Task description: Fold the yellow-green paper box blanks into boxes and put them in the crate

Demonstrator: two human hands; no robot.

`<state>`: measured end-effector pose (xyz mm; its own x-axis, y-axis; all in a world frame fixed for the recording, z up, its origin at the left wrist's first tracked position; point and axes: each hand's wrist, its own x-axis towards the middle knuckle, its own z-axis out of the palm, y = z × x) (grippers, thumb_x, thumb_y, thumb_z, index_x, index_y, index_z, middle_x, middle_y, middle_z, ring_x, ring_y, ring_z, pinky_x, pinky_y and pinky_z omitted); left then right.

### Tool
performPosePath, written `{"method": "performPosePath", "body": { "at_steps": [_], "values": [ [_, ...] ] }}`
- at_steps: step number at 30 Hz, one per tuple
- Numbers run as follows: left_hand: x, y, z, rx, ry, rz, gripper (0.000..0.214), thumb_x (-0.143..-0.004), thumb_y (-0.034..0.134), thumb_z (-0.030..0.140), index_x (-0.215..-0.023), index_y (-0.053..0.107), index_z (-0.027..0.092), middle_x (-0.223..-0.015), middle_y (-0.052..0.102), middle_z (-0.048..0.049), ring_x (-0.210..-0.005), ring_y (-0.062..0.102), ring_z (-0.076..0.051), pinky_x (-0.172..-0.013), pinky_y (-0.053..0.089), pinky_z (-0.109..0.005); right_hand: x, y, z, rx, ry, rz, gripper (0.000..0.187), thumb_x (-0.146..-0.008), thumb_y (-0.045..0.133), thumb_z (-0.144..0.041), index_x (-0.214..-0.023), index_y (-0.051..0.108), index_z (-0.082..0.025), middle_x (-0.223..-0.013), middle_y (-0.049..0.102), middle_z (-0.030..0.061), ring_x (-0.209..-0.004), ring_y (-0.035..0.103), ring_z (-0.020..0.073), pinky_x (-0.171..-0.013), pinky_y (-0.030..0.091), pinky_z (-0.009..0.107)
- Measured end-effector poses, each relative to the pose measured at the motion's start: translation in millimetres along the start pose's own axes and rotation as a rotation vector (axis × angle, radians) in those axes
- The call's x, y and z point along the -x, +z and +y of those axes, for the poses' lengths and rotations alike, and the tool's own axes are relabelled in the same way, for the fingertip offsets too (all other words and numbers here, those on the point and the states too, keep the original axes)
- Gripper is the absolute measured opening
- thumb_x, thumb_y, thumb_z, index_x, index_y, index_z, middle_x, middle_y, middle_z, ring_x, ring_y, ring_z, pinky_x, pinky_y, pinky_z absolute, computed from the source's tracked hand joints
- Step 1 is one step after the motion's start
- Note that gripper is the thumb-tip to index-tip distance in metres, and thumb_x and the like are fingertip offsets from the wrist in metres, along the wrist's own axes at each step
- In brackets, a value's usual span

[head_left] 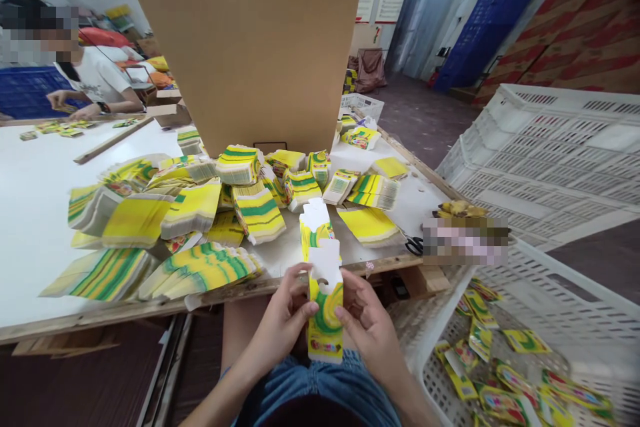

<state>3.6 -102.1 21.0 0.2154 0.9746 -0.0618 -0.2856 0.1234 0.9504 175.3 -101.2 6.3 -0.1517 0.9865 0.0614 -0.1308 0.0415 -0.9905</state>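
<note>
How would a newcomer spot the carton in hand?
Find the tall brown cardboard panel. Go down past the printed stacks to just below the table's near edge. The yellow-green carton there is the only one held by the left hand and right hand.

The fingers of the left hand (286, 308) and right hand (367, 312) were partly hidden behind the yellow-green carton (326, 320), which also covered the lower part of another carton (315, 216) beyond it. Pixelation blotted out the co-worker (103, 77) at the head, and what that person held was too small to tell. A second pixelated patch masked a pinkish thing (465, 241) and the blades of the scissors (414, 245). The brown cardboard panel (250, 47) ran past the top edge and blocked the view behind it. The worktop (30, 213) was cut off at the left, the packet-filled crate (580, 280) at the right and bottom. Small print on the wall posters (391, 3) was unreadable.
</note>
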Motion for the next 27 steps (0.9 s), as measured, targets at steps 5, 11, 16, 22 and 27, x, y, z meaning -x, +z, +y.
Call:
{"method": "performPosePath", "body": {
  "at_steps": [5,11,16,22,27],
  "values": [
    [6.0,-7.4,3.5,0.043,-0.103,-0.205,0.031,-0.079,0.072,0.026,-0.104,0.054,0.020,-0.090,0.068,-0.0048,-0.077,0.064,-0.015,-0.067,0.046,-0.022,-6.7,-11.9,-12.8,0.197,0.022,-0.200,0.024,-0.090,0.057,-0.037,-0.079,0.068,-0.019,-0.076,0.066,0.0039,-0.072,0.062,0.0179,-0.066,0.048,0.026],
    [6.4,-7.6,-0.3,0.081,-0.126,-0.228,0.072,-0.080,0.071,0.030,-0.139,0.030,0.028,-0.107,0.065,-0.0089,-0.079,0.065,-0.017,-0.068,0.048,-0.025,-8.1,-6.9,-5.9,0.113,-0.008,-0.025,0.029,-0.090,0.057,-0.039,-0.114,0.061,-0.023,-0.098,0.070,0.0067,-0.089,0.065,0.0219,-0.079,0.051,0.032],
    [4.0,-10.9,-2.5,-0.138,-0.070,-0.120,0.040,-0.082,0.067,0.023,-0.121,0.059,0.020,-0.110,0.066,-0.0095,-0.092,0.064,-0.020,-0.078,0.049,-0.028,-7.0,-16.9,-6.1,0.249,-0.053,-0.102,0.037,-0.091,0.051,-0.048,-0.102,0.072,-0.020,-0.104,0.068,0.0104,-0.101,0.062,0.0260,-0.087,0.048,0.035],
    [5.6,-4.7,-6.7,-0.180,-0.041,-0.157,0.043,-0.085,0.061,0.018,-0.127,0.056,0.022,-0.122,0.064,-0.0097,-0.110,0.060,-0.024,-0.097,0.045,-0.038,-5.2,-7.8,-7.3,0.384,0.151,-0.143,0.033,-0.084,0.062,-0.032,-0.114,0.057,-0.019,-0.071,0.068,-0.0010,-0.060,0.058,0.0154,-0.056,0.042,0.024],
    [1.7,-4.8,-2.4,-0.029,-0.064,-0.096,0.041,-0.078,0.070,0.019,-0.118,0.060,0.018,-0.111,0.070,-0.0115,-0.102,0.065,-0.025,-0.087,0.049,-0.035,-3.0,-4.1,-2.4,0.445,0.113,-0.114,0.037,-0.085,0.061,-0.033,-0.117,0.054,-0.017,-0.049,0.054,-0.0086,-0.047,0.051,0.0136,-0.051,0.037,0.023]
  ]
}}
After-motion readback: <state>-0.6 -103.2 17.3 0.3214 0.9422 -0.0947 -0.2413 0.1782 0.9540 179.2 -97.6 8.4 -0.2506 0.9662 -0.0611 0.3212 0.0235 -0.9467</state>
